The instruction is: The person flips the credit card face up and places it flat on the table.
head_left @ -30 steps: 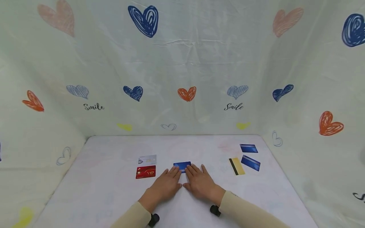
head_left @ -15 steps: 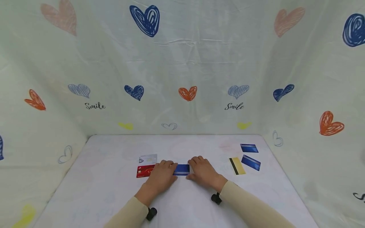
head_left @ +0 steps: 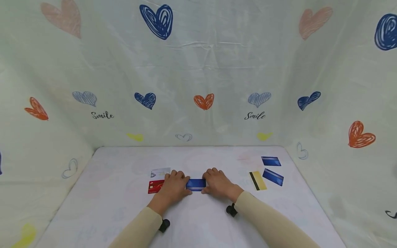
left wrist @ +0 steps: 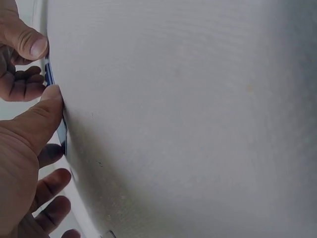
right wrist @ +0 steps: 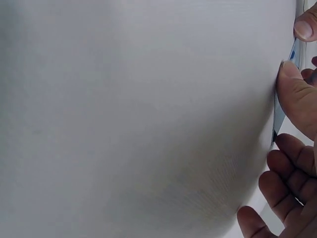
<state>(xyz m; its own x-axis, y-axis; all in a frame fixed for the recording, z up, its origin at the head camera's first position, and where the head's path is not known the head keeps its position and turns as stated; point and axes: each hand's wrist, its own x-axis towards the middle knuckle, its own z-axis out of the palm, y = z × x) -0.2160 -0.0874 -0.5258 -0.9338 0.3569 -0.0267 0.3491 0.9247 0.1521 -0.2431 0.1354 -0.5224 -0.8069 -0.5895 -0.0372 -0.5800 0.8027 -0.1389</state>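
A blue bank card (head_left: 196,185) with a pale stripe lies lengthwise between both hands in the middle of the white table. My left hand (head_left: 174,186) grips its left end, thumb on the near edge and fingertips at the far edge. The other end is held the same way by my right hand (head_left: 218,184). In the left wrist view the card (left wrist: 62,131) shows edge-on between thumb and index finger. Seen from the right wrist, the card (right wrist: 279,116) is again a thin sliver at the fingertips. Both hands cover its ends.
Left of the hands lie a silver card (head_left: 159,173) and a red card (head_left: 154,186), the red one partly behind my left hand. At the right are a gold card (head_left: 258,181) and two blue cards, one (head_left: 273,177) below the other (head_left: 271,161). A heart-printed curtain surrounds the table (head_left: 124,206).
Both hands went from lying flat with fingers over the blue card to gripping its two ends. The card has turned to show its stripe along the near side and shifted slightly left.
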